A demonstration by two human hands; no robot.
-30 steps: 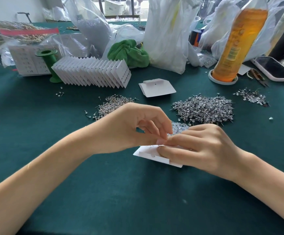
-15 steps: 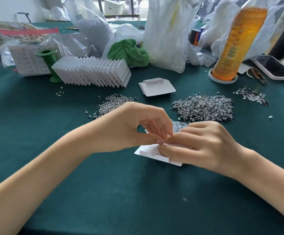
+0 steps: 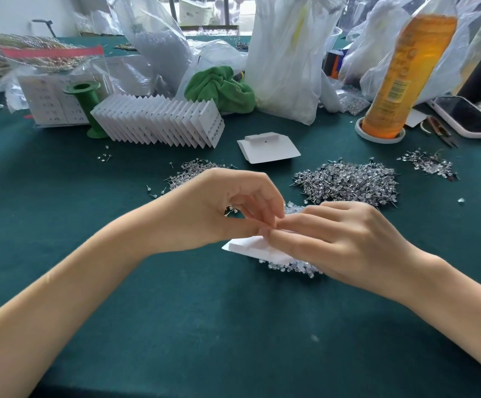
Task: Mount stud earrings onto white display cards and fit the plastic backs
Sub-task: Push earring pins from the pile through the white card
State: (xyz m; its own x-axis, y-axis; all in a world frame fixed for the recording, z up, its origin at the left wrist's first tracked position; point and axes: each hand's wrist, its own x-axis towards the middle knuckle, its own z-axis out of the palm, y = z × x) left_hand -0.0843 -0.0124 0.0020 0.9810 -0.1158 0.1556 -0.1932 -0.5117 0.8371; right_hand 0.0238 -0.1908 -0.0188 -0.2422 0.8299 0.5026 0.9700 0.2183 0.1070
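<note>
Fingertips meet over the white card (image 3: 247, 247) — right hand (image 3: 339, 239) holds it flat, left hand (image 3: 219, 208) pinches something tiny above.

No legible text; orange bottle (image 3: 405, 79) label print and barcode too blurred to read.

Both forearms are bare from the lower frame edges up to the wrists, with no sleeve cuff showing on either. The left hand (image 3: 219, 209) wears no glove, ring or watch that can be seen. The right hand (image 3: 339, 242) is likewise ungloved, its wrist plain. Fingernails on the fingertips (image 3: 265, 231) look short and unpainted, though motion blur softens them.
</note>
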